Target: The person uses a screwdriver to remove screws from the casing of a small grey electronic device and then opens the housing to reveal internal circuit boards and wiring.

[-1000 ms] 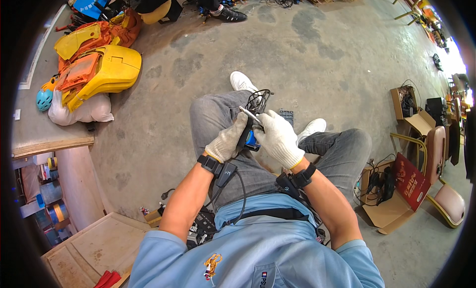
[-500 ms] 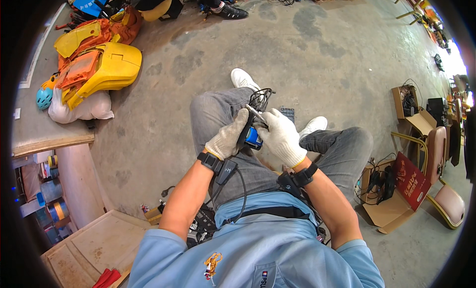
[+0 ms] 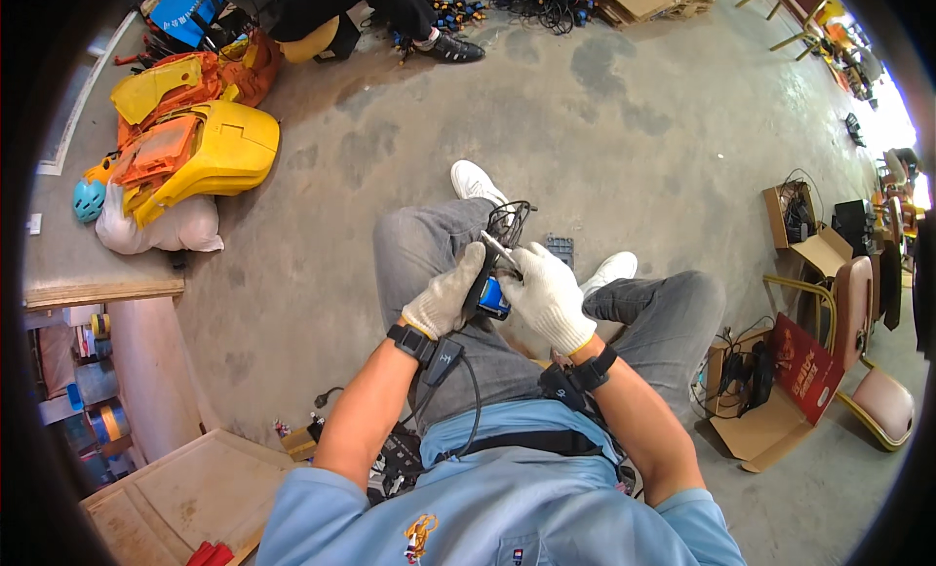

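My left hand point(image 3: 441, 298), in a pale knitted work glove, is closed on a small black-and-blue device point(image 3: 493, 298) above my lap. A bundle of black cable point(image 3: 511, 217) sticks out beyond its far end. My right hand point(image 3: 549, 298), gloved the same way, grips a slim silver metal tool point(image 3: 495, 245). The tool slants across the top of the device toward my left thumb. The glove hides its handle, so its exact kind cannot be told. Where its tip meets the device is too small to make out.
A dark gridded plate point(image 3: 560, 249) lies on the floor between my shoes. Yellow and orange plastic shells point(image 3: 210, 152) are piled at left. An open carton point(image 3: 763, 439) with black cables stands at right, beside a chair point(image 3: 854, 312). A person's shoe point(image 3: 452, 47) is at the top.
The whole scene sits slightly lower in the picture. Both hands keep nearly the same hold on the device and the silver tool, with only a slight shift.
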`<action>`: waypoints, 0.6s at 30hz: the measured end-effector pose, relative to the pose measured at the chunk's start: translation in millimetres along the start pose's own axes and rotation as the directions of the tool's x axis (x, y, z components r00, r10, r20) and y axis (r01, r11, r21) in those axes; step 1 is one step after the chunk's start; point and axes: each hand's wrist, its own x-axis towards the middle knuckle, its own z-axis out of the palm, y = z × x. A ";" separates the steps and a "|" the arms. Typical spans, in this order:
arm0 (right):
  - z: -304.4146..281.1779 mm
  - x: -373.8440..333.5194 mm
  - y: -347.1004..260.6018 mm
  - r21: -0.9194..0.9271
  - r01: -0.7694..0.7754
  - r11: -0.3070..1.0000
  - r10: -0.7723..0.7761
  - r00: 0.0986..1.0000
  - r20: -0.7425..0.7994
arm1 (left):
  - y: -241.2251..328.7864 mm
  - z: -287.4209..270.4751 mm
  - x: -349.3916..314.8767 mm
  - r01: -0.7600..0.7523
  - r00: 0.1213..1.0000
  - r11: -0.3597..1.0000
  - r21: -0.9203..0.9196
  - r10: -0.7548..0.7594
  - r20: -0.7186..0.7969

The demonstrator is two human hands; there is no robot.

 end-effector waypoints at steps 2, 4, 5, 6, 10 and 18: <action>-1.3 0.6 0.3 0.000 -0.020 1.000 0.020 1.000 0.000 | 7.5 2.2 -3.8 -0.010 1.000 0.998 0.065 0.010 0.004; -3.0 1.0 -4.6 0.007 -0.021 1.000 0.021 1.000 0.000 | -3.9 -16.5 5.4 0.016 0.999 0.993 0.114 -0.019 0.028; -3.1 0.9 -7.0 0.016 -0.029 0.999 0.029 1.000 0.000 | -26.8 -36.8 21.9 0.013 1.000 0.993 0.113 -0.016 0.023; -1.2 2.2 -8.5 0.020 -0.022 1.000 0.022 1.000 0.004 | -52.1 -58.1 38.3 -0.121 0.993 0.968 0.217 0.118 0.028; -2.8 5.1 -3.1 -0.024 -0.088 0.996 0.088 0.995 0.037 | -17.7 -23.7 20.3 -0.060 0.998 0.976 0.210 0.052 0.042; 5.9 6.8 -1.4 0.096 -0.127 0.987 0.126 0.992 0.010 | 9.9 -6.2 -6.4 0.002 1.000 0.981 0.195 -0.001 -0.008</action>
